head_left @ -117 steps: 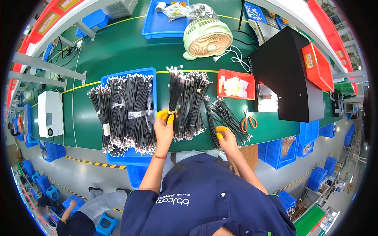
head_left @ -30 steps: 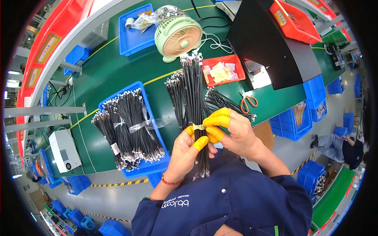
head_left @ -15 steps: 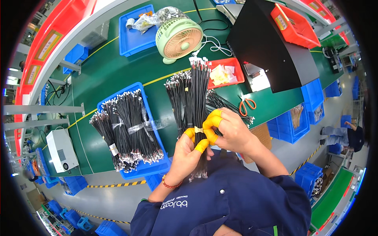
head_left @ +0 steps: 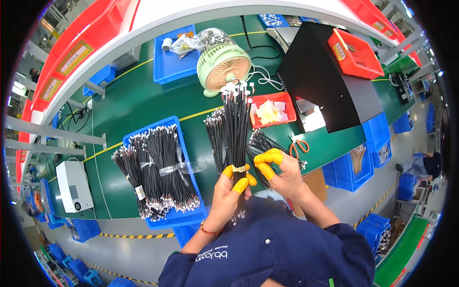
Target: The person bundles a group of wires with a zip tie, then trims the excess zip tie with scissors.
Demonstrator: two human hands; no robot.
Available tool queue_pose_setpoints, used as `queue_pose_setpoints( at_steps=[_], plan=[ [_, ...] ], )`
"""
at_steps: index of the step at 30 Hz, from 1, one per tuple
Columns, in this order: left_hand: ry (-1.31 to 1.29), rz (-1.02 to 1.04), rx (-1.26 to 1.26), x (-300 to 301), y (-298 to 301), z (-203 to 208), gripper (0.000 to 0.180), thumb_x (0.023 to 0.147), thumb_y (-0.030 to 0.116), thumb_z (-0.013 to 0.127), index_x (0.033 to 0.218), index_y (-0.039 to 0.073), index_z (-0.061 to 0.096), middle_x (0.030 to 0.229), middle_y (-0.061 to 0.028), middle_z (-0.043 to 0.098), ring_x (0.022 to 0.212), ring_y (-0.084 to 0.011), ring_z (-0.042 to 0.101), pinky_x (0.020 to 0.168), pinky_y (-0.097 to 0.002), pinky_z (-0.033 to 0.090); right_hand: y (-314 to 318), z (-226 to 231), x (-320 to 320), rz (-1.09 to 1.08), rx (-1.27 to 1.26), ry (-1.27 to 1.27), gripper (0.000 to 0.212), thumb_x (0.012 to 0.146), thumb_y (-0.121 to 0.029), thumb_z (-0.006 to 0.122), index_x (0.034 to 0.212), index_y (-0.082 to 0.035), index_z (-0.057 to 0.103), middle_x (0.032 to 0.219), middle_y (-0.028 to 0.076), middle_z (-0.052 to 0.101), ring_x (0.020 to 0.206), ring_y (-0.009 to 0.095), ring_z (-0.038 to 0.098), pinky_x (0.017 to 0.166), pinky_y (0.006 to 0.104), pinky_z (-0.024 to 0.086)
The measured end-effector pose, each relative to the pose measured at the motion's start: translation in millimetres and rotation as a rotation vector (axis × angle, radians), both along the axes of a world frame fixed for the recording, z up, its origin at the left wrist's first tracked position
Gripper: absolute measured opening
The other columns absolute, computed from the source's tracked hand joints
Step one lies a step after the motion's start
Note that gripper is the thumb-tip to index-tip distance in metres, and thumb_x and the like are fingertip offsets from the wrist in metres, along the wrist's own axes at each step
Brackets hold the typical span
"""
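Observation:
A thick bundle of black cables [head_left: 236, 136] with white connectors at its ends stands upright before me. Yellowish tape [head_left: 239, 169] circles its lower part. My left hand [head_left: 224, 195] wraps around the bundle at that band, yellow cots on its fingers. Just to the right, clear of the cables, is my right hand [head_left: 288, 178], also in yellow finger cots. Its fingertips are curled together, and anything between them is too small to make out. Behind the held bundle lie more black cables [head_left: 216, 138] on the green table, with another loose group [head_left: 270, 143] to the right.
Tied cable bundles fill a blue tray [head_left: 187, 160] at left. Orange-handled scissors [head_left: 300, 146] lie right of my hands. Beyond are a red tray [head_left: 290, 106] with yellow slips, a green fan [head_left: 224, 67], a black machine [head_left: 330, 81] and the green table [head_left: 124, 107].
My right hand has come away from the tape band and moved right. The left hand still grips the cable bundle. The whole view has shifted slightly.

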State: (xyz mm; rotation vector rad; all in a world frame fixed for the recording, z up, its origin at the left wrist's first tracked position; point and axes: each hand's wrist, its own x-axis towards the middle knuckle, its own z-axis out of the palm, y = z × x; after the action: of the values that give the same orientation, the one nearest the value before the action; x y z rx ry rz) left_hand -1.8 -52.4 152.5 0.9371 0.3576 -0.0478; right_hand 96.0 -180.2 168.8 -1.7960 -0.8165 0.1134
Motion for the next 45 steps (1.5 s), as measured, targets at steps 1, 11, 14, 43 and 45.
queue_pose_setpoints(
  at_steps=[1,11,14,43,45],
  plan=[
    [-0.017,0.002,-0.017,0,0,0,0.028,0.085,0.006,0.045,0.112,0.0,0.038,0.086,-0.0076,0.054,0.062,-0.0092,0.049,0.055,-0.0207,0.041,-1,-2,1,-0.025,-0.003,0.008,0.016,0.068,0.006,0.059,0.083,0.002,0.056,0.075,0.012,0.057,0.066,0.023,0.058,0.059,0.0275,0.045],
    [-0.115,-0.027,-0.025,-2,3,0,0.028,0.084,0.006,0.046,0.111,0.0,0.04,0.087,-0.0082,0.055,0.065,-0.0092,0.049,0.06,-0.0225,0.041,-90,-146,59,-0.434,-0.742,-0.057,0.021,0.072,-0.007,0.054,0.091,0.001,0.053,0.087,0.019,0.053,0.082,0.034,0.053,0.072,0.0399,0.043],
    [-0.107,-0.023,0.002,-2,2,1,0.028,0.084,0.006,0.046,0.111,0.001,0.04,0.088,-0.0078,0.055,0.066,-0.0091,0.049,0.061,-0.0222,0.041,-127,-182,65,-0.521,-0.924,-0.019,0.016,0.072,-0.005,0.051,0.087,-0.001,0.053,0.088,0.019,0.053,0.081,0.034,0.054,0.072,0.0395,0.044],
    [-0.06,0.041,0.054,-4,-3,1,0.026,0.081,0.003,0.049,0.106,0.0,0.044,0.087,-0.0114,0.057,0.07,-0.0142,0.053,0.066,-0.0249,0.043,-171,-240,75,-0.475,-1.094,-0.286,0.016,0.073,-0.003,0.046,0.089,-0.002,0.049,0.076,0.012,0.052,0.071,0.027,0.052,0.062,0.0357,0.042],
    [-0.061,0.042,0.045,-5,-3,-1,0.026,0.081,0.003,0.049,0.106,0.0,0.044,0.088,-0.0114,0.056,0.07,-0.0144,0.053,0.066,-0.025,0.043,-172,-230,78,-0.487,-1.006,-0.147,0.032,0.066,0.004,0.049,0.097,-0.001,0.048,0.079,0.016,0.051,0.07,0.031,0.051,0.06,0.0389,0.044]
  ],
)
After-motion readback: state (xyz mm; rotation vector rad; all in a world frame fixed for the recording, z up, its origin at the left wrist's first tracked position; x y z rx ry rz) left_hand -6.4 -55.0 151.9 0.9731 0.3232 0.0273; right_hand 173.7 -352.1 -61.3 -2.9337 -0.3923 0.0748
